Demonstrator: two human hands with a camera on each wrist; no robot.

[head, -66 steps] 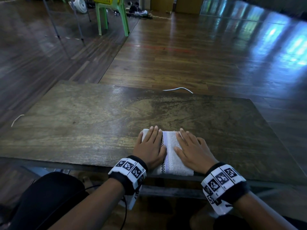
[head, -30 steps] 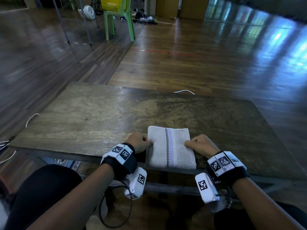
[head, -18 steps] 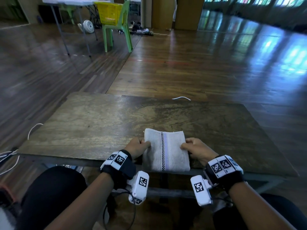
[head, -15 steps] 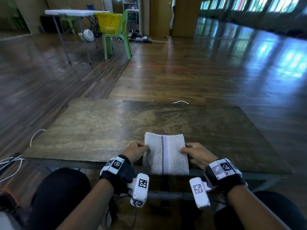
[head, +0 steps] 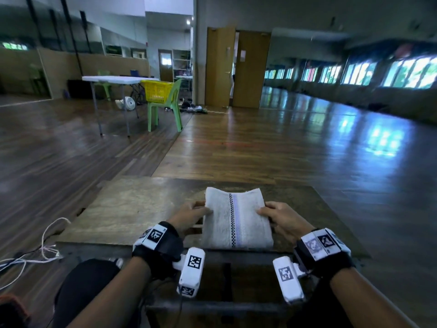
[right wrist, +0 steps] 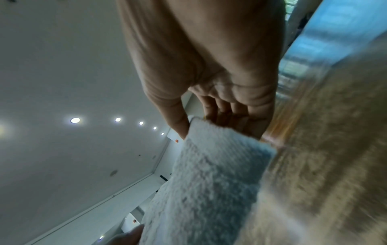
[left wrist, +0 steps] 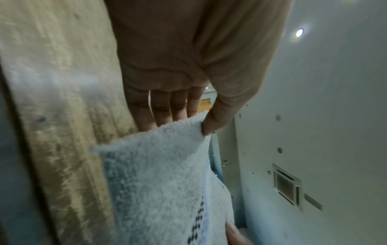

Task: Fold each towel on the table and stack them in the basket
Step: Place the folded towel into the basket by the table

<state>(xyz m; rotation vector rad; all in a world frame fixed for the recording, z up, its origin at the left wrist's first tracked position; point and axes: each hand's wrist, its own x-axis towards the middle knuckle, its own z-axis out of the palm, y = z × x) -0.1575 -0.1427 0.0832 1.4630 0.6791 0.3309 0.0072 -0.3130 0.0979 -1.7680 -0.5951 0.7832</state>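
A folded white towel (head: 236,218) with a black checked line and a lilac stripe is held a little above the near edge of the wooden table (head: 132,209). My left hand (head: 191,215) pinches its left side, thumb on top and fingers beneath. My right hand (head: 275,215) pinches its right side the same way. The left wrist view shows the thumb (left wrist: 215,121) on the towel (left wrist: 163,174) and the fingers (left wrist: 159,114) under it. In the right wrist view the thumb (right wrist: 178,124) presses the towel (right wrist: 209,174). A yellow basket (head: 156,90) sits on a green chair far off at the left.
The green chair (head: 165,110) stands on the wooden floor beside a white folding table (head: 113,79). White cables (head: 45,247) lie on the floor left of my table. My knee (head: 85,287) is below the table's near edge.
Both hands went from pressing flat on the folded towel to pinching its sides and have lifted it off the table. My head has tilted up, bringing the room and the basket into view.
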